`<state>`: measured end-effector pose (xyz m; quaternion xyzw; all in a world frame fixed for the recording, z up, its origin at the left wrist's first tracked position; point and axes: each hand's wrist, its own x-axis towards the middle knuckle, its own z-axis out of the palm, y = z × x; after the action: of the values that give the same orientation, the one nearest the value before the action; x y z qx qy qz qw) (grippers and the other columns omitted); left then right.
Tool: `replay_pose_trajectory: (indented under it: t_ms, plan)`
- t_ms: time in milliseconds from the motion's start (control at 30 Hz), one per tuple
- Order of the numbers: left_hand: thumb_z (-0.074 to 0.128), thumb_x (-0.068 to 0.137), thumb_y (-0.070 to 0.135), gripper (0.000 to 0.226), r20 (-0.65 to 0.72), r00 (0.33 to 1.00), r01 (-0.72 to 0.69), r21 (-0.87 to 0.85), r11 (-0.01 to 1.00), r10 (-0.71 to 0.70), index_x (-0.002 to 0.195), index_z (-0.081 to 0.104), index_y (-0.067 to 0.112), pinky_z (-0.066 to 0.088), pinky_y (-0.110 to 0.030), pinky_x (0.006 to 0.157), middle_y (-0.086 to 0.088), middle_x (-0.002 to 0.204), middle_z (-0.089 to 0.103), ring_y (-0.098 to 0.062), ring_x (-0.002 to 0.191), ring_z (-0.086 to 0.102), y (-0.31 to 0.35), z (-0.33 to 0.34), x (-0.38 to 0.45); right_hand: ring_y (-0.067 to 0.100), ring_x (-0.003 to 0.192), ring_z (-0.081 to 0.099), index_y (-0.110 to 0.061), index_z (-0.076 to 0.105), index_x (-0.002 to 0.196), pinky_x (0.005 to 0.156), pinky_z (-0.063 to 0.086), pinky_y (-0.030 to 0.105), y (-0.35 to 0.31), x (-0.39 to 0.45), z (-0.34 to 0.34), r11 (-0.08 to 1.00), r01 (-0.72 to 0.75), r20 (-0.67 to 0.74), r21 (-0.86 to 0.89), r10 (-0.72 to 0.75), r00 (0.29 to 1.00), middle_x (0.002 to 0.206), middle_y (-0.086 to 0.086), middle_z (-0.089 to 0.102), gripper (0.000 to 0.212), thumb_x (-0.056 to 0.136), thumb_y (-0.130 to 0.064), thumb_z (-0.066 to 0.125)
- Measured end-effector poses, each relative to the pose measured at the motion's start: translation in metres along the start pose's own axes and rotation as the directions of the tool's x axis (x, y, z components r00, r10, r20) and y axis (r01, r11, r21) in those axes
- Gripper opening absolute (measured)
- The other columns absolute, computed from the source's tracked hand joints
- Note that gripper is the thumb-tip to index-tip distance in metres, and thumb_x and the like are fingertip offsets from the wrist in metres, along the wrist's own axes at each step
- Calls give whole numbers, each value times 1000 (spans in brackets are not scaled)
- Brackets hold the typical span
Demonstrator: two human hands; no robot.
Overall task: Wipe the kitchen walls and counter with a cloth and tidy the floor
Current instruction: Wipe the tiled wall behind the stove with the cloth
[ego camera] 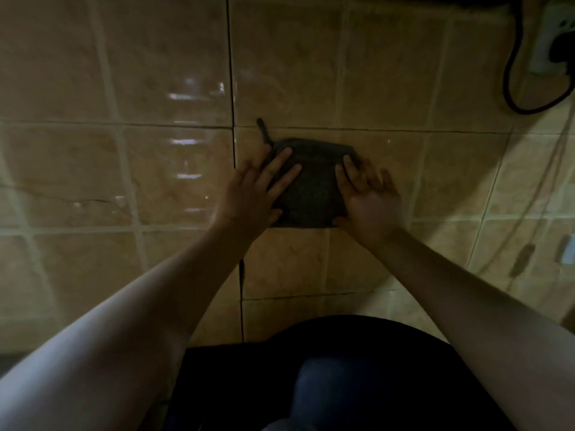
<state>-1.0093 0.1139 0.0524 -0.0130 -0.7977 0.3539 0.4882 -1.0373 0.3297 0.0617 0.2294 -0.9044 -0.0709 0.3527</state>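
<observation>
— Both hands pressed flat on the dark cloth [306,185], right?

— Yes. The left hand [252,194] lay on the cloth's left side with its fingers straight and spread wide. The right hand [368,194] lay on the right side, fingers straight too. Neither hand was curled around it.

— Where was the cloth?

— It was against the tan tiled wall [124,88], between the two hands, just under a line where two tiles met. A thin dark bit stuck up from its top left corner.

— What else was there?

— A white socket [550,42] sat up in the top right corner, with a black cord [513,88] looping down from it. The person's dark clothes [342,368] showed at the bottom. It was dim, so small things were hard to see.
</observation>
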Motion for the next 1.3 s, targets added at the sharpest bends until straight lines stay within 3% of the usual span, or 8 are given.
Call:
replay_pose_trajectory:
  t_ms: [100, 200, 267, 667, 800, 967, 1100, 1300]
  plan:
    - [68, 60, 61, 102, -67, 998, -2, -67, 998, -3, 145, 22, 27, 19, -40, 105, -3, 150, 36, -28, 134, 39, 13, 9, -18, 33, 145, 7, -9, 10, 150, 115, 6, 50, -7, -13, 16, 1000, 14, 11, -5, -14, 1000, 159, 10, 5, 95, 81, -41, 67]
    - [65, 62, 63, 101, -72, 997, -10, -46, 999, 6, 144, 18, 26, 20, -39, 105, -2, 150, 36, -26, 135, 36, 25, 16, -35, 41, 124, 49, -1, 50, 132, 98, 36, 61, -12, -23, 36, 997, 31, -99, -71, -38, 994, 139, 18, 48, 103, 46, -40, 90]
    - [60, 65, 66, 100, -56, 998, -8, -4, 1000, 8, 145, 14, 27, 19, -39, 107, 0, 151, 34, -25, 136, 31, 32, 18, -44, 41, 112, 58, 0, 60, 122, 88, 43, 62, -14, -27, 44, 995, 26, -124, -100, -39, 992, 128, 18, 58, 104, 33, -43, 92]
    - [70, 58, 62, 108, -22, 999, -47, -64, 997, 46, 144, 15, 27, 19, -40, 107, 2, 151, 28, -26, 135, 22, 61, 34, -84, 35, 107, 63, -9, 70, 109, 89, 46, 57, -24, -57, 68, 969, 124, -39, -216, -135, 990, 115, 10, 68, 91, 34, -56, 87]
    - [72, 58, 59, 107, -3, 997, -77, -75, 994, 77, 144, 16, 26, 7, -41, 108, 4, 150, 32, -27, 134, 23, 69, 38, -98, 33, 101, 67, -12, 74, 101, 87, 48, 56, -23, -62, 77, 947, 170, -37, -272, -187, 982, 108, 7, 71, 83, 32, -56, 86]
    - [73, 59, 54, 106, 11, 997, -68, -131, 989, 70, 144, 17, 27, 20, -40, 105, 0, 150, 20, -26, 133, 25, 80, 40, -111, 33, 98, 68, -12, 76, 96, 85, 49, 55, -26, -68, 85, 943, 185, -82, -276, -215, 973, 105, 7, 72, 77, 35, -57, 86]
    - [76, 57, 48, 105, 14, 999, -35, -197, 980, 38, 143, 21, 26, 7, -39, 108, -1, 149, 19, -26, 133, 25, 85, 39, -116, 31, 97, 68, -14, 76, 95, 85, 49, 56, -21, -68, 86, 934, 193, -135, -302, -242, 961, 105, 5, 72, 73, 37, -57, 86]
    - [80, 54, 47, 107, 0, 998, -67, -222, 973, 68, 142, 24, 24, 25, -42, 100, -1, 148, 36, -27, 131, 29, 90, 35, -109, 31, 96, 68, -20, 77, 94, 87, 50, 53, -6, -70, 89, 918, 193, -192, -347, -271, 943, 104, 0, 73, 56, 48, -51, 85]
